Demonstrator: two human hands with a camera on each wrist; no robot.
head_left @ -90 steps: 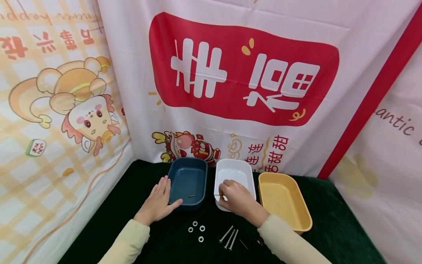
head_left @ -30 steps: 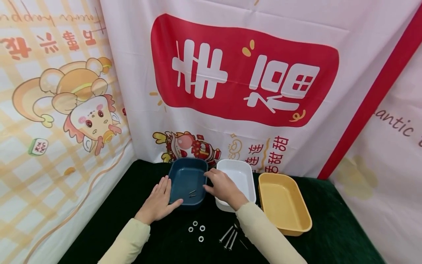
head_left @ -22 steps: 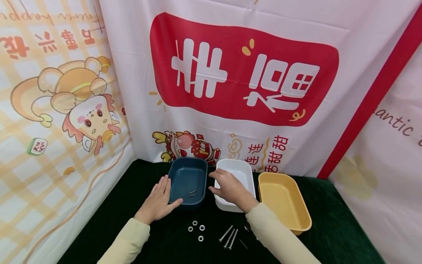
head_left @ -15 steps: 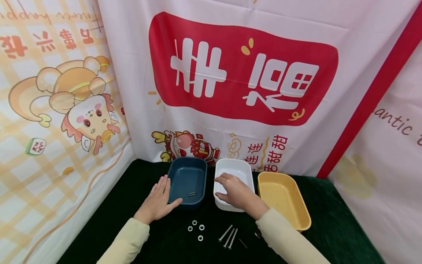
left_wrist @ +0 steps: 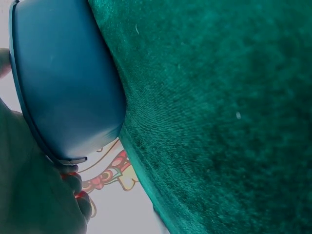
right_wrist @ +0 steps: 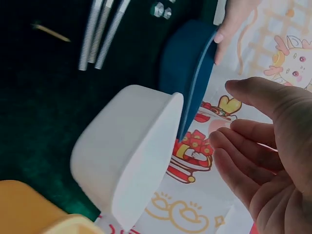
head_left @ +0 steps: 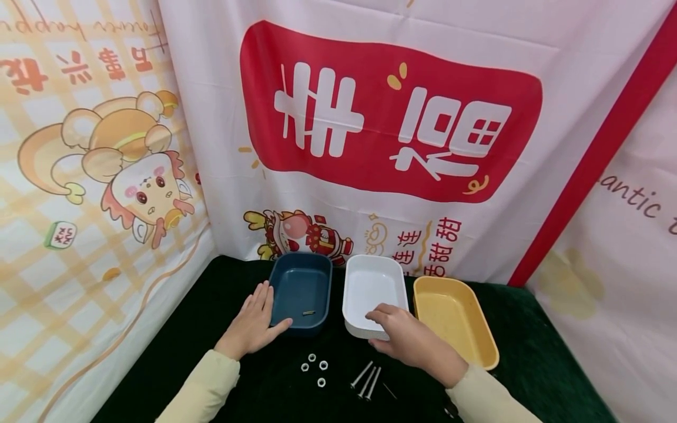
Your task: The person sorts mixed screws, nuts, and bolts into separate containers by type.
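My left hand (head_left: 251,323) rests with straight fingers against the left rim of the blue plastic box (head_left: 298,285), its thumb at the near corner. Small brass-coloured screws (head_left: 309,312) lie close together inside that box. My right hand (head_left: 409,338) hovers over the near right corner of the white box (head_left: 370,285); in the right wrist view its fingers are loosely bent, with nothing between them and the thumb. On the green cloth, nearer me, lie several hex nuts (head_left: 323,365), three long bolts (head_left: 365,380) and one thin small screw (head_left: 389,390), which looks brassy in the right wrist view.
A yellow box (head_left: 489,355) stands to the right of the white one, partly behind the right hand and forearm. A small dark object (head_left: 449,411) shows by the right sleeve. Printed curtains (head_left: 391,117) hang behind and beside the green-covered table (head_left: 550,352).
A second small screw has joined the first in the blue box. My right hand, which pinched a screw earlier, has drawn back rightward from the blue box. My left hand has stayed put.
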